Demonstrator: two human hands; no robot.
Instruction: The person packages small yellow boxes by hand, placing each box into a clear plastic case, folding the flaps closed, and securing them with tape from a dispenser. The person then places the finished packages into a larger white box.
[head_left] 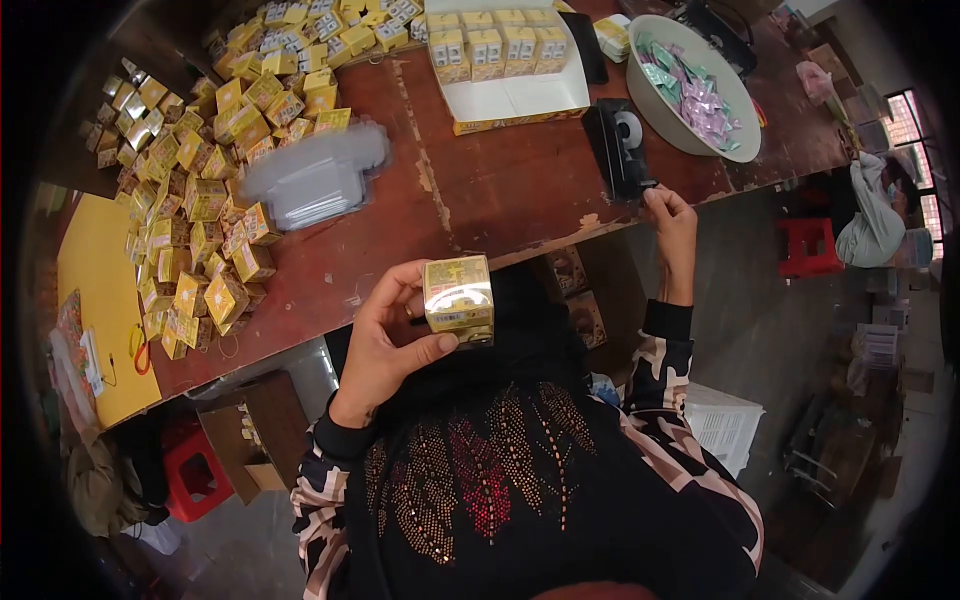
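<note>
My left hand (385, 330) is closed around a small yellow box (458, 290) with a shiny, clear plastic cover, held in front of my chest. Thumb and fingers grip its sides. At the table's front edge, my right hand (672, 222) pinches at the front end of a black tape dispenser (612, 150), where the adhesive tape comes off. The strip itself is too small to make out clearly. A white roll of tape (628, 131) sits in the dispenser. Left of centre lies a stack of clear plastic covers (325, 178) on the table.
Many yellow boxes (205, 200) are heaped on the table's left side. An open display carton (520, 100) holds rows of boxes at the back. A pale basin (742, 148) contains green and purple sachets. Red stools (808, 248) stand off the table's right and left.
</note>
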